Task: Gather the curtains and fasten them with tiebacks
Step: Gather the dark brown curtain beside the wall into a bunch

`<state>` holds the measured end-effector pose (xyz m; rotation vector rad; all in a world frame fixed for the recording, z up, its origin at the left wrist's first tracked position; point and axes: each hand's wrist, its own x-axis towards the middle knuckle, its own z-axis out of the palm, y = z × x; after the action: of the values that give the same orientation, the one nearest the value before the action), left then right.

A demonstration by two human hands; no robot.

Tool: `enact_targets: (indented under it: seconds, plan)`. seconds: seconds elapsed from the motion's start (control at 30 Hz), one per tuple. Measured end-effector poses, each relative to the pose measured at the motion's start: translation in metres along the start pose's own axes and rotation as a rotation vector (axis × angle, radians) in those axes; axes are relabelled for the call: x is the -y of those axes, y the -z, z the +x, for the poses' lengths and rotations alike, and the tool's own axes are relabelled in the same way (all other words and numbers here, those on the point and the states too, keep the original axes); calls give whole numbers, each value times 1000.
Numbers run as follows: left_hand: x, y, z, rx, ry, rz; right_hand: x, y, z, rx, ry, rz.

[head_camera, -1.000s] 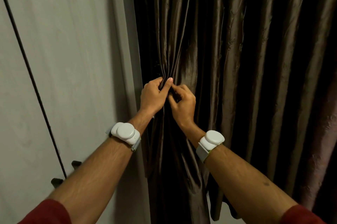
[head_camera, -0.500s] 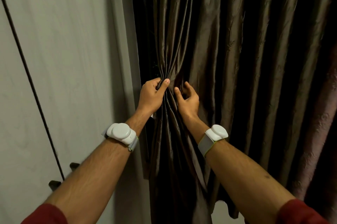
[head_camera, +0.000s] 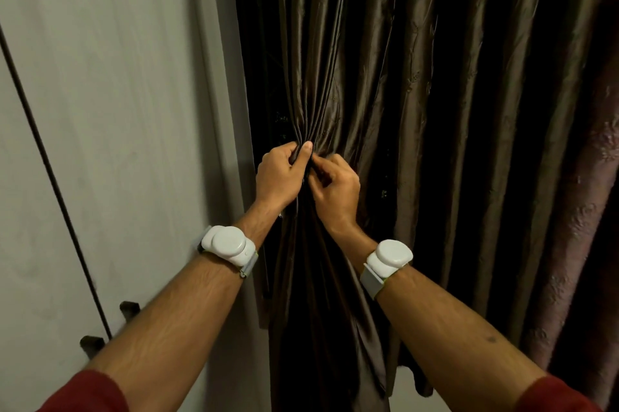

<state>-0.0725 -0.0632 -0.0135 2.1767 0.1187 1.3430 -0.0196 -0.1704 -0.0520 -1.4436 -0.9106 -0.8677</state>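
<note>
A dark brown satin curtain (head_camera: 418, 83) hangs in long folds across the middle and right of the view. My left hand (head_camera: 279, 175) grips a bunch of its folds at the left edge, thumb up against the pinched cloth. My right hand (head_camera: 335, 187) is curled tight beside it, fingers closed on the same gathered bunch, touching the left hand. The folds fan out above and below the pinch. No tieback can be made out; anything between the fingers is hidden.
A pale wall (head_camera: 117, 110) fills the left, with a thin black cable (head_camera: 50, 170) running down it and two dark hooks (head_camera: 129, 307) low down. A reddish curtain panel (head_camera: 589, 210) hangs at the far right. White devices sit on both wrists.
Half a second ago my right hand was open against the folds; now it has closed on the bunch next to my left hand. The left hand has kept its grip.
</note>
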Motion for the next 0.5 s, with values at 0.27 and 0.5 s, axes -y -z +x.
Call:
enact_targets:
  seconds: [0.27,0.5]
  plan:
    - [8,-1,10,18,-14,-140,-6,11,5,-66,-115,-36]
    - [8,0,7,29,-14,-158,-9,4,19,18,-630,331]
